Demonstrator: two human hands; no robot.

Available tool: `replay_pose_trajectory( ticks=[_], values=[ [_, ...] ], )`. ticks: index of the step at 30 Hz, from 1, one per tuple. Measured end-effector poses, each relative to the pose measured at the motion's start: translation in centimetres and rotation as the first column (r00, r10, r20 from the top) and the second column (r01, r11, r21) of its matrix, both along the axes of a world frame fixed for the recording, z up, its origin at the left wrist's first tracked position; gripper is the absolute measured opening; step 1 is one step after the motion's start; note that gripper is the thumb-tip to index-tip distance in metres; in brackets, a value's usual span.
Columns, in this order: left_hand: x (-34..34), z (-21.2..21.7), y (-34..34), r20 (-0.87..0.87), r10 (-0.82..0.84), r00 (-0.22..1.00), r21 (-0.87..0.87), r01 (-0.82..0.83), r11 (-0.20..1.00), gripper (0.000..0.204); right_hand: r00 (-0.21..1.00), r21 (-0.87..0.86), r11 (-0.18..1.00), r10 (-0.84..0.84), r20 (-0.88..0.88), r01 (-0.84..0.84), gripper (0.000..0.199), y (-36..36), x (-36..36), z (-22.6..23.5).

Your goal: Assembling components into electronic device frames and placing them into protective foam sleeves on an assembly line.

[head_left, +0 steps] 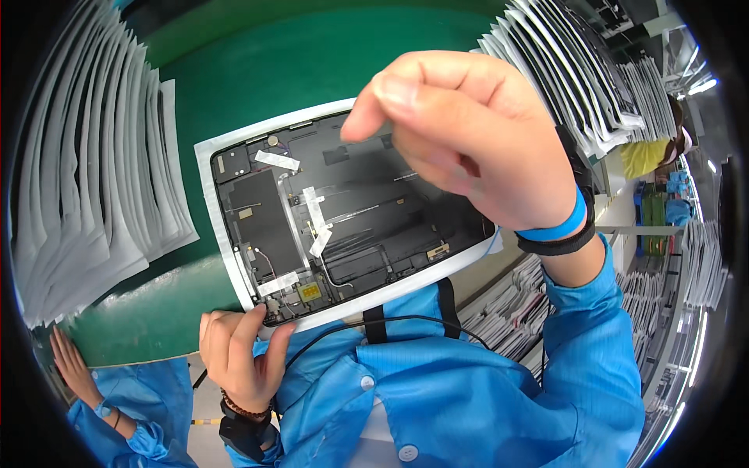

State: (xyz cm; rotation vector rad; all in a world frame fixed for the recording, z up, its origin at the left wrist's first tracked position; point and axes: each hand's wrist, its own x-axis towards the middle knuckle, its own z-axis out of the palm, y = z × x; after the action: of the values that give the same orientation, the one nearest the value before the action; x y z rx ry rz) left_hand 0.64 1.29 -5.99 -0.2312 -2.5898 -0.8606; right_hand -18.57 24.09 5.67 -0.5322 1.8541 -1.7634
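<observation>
- The left hand grips the near lower corner of an opened tablet back, thumb and fingers pinched on its white rim, which tilts up off the green table
- The right hand is raised above the tablet's far right part, thumb pressed to the curled fingers in a pinch; whether something thin sits between them cannot be made out from here
- Inside the tablet, strips of white tape cross the dark inner parts, and a small yellow piece lies near the edge held by the left hand
- A fanned row of grey-white sheets lines the table's left side, just beside the tablet's left edge
- A second stack of sheets crowds the upper right, close behind the right hand
- Bare green surface shows beyond the tablet's far edge, between the two stacks
- Another person's hand rests flat on the table's near left edge, well apart from the tablet
</observation>
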Motion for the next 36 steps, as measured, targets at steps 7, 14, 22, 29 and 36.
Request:
replay_pose_trajectory(
  ticks=[7, 14, 22, 29, 36],
  values=[
    [-0.3, 0.3, 0.3, -0.05, -0.013, 0.999, 0.033, 0.014, 0.999, 0.041, 0.912, 0.254, 0.945, 0.279, -0.3, -0.206, 0.008, -3.0, 2.7, -3.0],
    [-0.5, -0.6, 0.1, -0.117, -0.007, 0.993, 0.042, 0.012, 0.999, 0.037, 0.687, 0.379, 0.908, 0.392, -0.613, -0.179, 0.01, -5.9, 4.0, -6.8],
    [-0.5, -0.8, -0.2, -0.115, -0.006, 0.993, 0.057, 0.013, 0.998, 0.036, 0.633, 0.516, 0.834, 0.509, -0.583, -0.196, 0.012, -7.0, 4.4, -7.4],
    [-0.5, -0.7, -0.2, -0.135, -0.037, 0.99, 0.007, 0.038, 0.999, 0.03, 0.602, 0.555, 0.797, 0.569, -0.561, -0.237, 0.013, -7.2, 4.4, -7.3],
    [-0.6, -0.3, -0.1, -0.108, -0.011, 0.994, -0.007, 0.01, 1.0, 0.028, 0.562, 0.51, 0.813, 0.569, -0.6, -0.28, 0.014, -6.9, 4.2, -7.7]
  ],
)
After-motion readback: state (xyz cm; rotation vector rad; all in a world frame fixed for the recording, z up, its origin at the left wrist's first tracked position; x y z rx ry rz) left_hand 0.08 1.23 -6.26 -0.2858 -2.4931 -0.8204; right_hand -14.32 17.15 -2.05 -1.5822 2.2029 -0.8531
